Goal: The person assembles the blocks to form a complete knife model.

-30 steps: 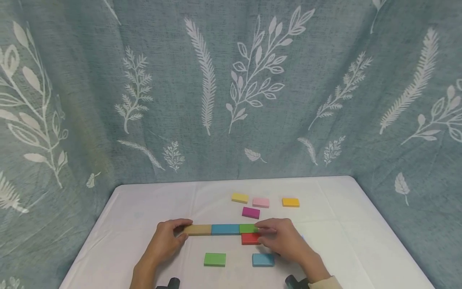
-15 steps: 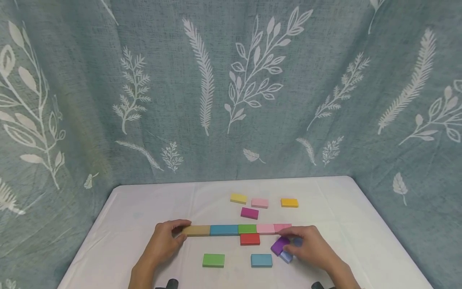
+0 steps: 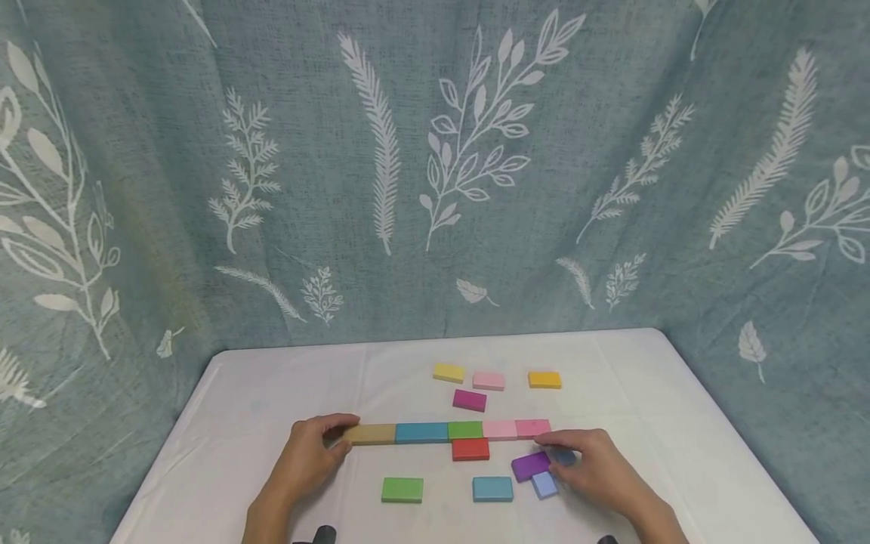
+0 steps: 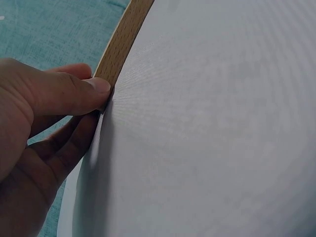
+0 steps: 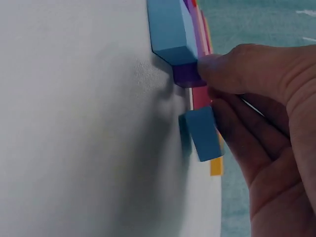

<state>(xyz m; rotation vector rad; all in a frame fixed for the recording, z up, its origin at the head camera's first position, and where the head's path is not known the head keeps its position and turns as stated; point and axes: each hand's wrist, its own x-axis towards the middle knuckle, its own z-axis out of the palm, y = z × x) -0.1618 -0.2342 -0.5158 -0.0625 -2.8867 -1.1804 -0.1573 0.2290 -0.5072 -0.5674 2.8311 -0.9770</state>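
Note:
In the head view my left hand (image 3: pixel 315 455) pinches the left end of a tan wooden block (image 3: pixel 374 434); the left wrist view shows the thumb pressed on its side. That block begins a straight row continuing with a blue block (image 3: pixel 421 433), a green block (image 3: pixel 465 430), a light pink block (image 3: pixel 499 430) and a darker pink block (image 3: pixel 532 428). My right hand (image 3: pixel 598 468) is at the row's right end, index fingertip at the darker pink block, thumb by a purple block (image 3: pixel 529 466). Beneath its fingers lies a small blue block (image 5: pixel 203 133), partly hidden in the head view.
A red block (image 3: pixel 470 449) lies against the row's near side. Closer are a green block (image 3: pixel 402 489), a blue block (image 3: pixel 492 489) and a light blue block (image 3: pixel 544 485). Behind lie yellow (image 3: pixel 448 372), pink (image 3: pixel 488 381), magenta (image 3: pixel 470 400) and orange (image 3: pixel 545 380) blocks.
My right hand has moved right along the row, uncovering the pink blocks. The purple block has turned and the light blue one shifted slightly. My left hand has stayed at the wooden block.

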